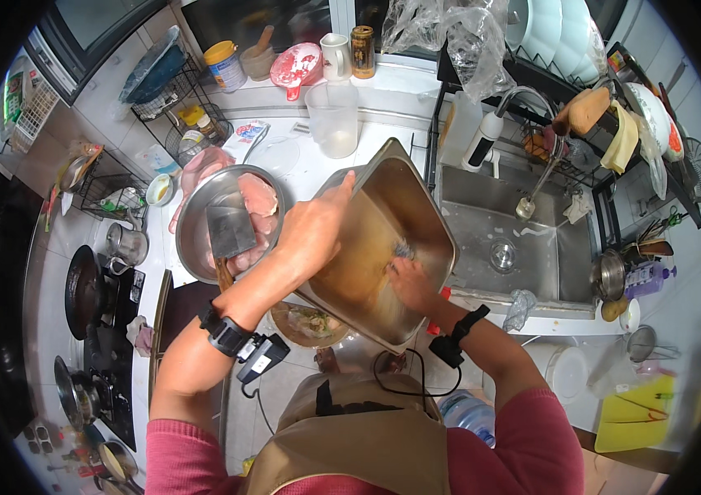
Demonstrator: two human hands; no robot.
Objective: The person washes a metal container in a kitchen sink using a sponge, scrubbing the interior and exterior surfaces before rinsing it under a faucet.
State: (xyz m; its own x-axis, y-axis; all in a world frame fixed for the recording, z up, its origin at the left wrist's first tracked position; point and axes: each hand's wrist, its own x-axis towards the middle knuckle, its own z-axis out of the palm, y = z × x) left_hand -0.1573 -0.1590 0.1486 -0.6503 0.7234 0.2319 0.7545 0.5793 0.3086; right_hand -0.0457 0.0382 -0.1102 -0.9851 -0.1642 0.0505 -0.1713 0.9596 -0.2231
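Observation:
A deep rectangular stainless steel pan (pixel 381 229) is tilted on the counter edge beside the sink. Its inside shows brownish stains. My left hand (pixel 319 226) lies on the pan's left rim, one finger stretched along it, and grips that edge. Inside the pan, my right hand (pixel 409 281) presses a greyish scouring pad (pixel 402 249) against the bottom; the fingers partly hide the pad. Left of the pan stands a round steel bowl (pixel 186 238) of raw meat (pixel 258 193), with a cleaver (pixel 231 232) lying across it, its wooden handle partly behind my left forearm.
At the right is a steel sink (pixel 499 216) with a faucet (pixel 485 136). A plastic measuring jug (pixel 333 117) stands behind the pan. Below the counter edge sits a bin (pixel 310 325) with scraps. The stove (pixel 118 352) with pans is at the left, a dish rack (pixel 548 77) above the sink.

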